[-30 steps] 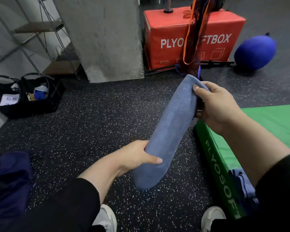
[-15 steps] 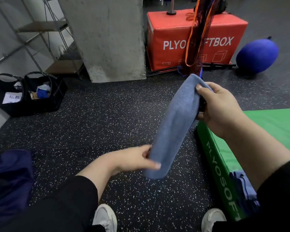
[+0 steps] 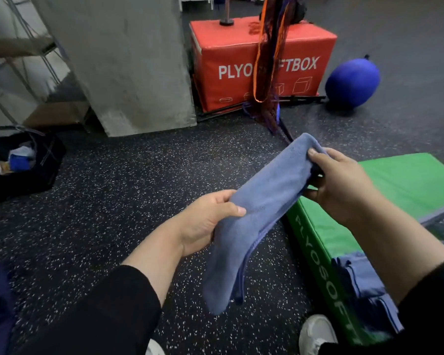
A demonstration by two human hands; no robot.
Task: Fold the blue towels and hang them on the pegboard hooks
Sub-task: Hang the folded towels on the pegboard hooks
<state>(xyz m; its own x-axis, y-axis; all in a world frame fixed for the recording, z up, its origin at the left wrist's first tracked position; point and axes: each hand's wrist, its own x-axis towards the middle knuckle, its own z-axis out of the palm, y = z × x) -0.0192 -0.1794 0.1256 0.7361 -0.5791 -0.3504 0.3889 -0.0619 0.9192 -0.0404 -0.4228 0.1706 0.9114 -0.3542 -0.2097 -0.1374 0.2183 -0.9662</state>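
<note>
Dark speckled rubber floor [image 3: 118, 201] fills most of the view, grey concrete pillar [image 3: 128, 62] upper left. Red plyo soft box [image 3: 231, 57] behind, orange and dark straps [image 3: 267, 60] hanging in front of it. Green plyo mat [image 3: 405, 185] at right, more blue towels [image 3: 364, 285] bunched on its near corner. Blue ball [image 3: 353, 83] on floor right of red box. Black bag [image 3: 23, 165] far left. Folded blue towel [image 3: 262, 208] held in air above floor, lower end hanging free. Right hand [image 3: 341, 185] pinches towel's top end, thumb on top. Left hand [image 3: 208, 219] grips towel mid-length, fingers curled around it. White shoe [image 3: 317, 331] at bottom.
</note>
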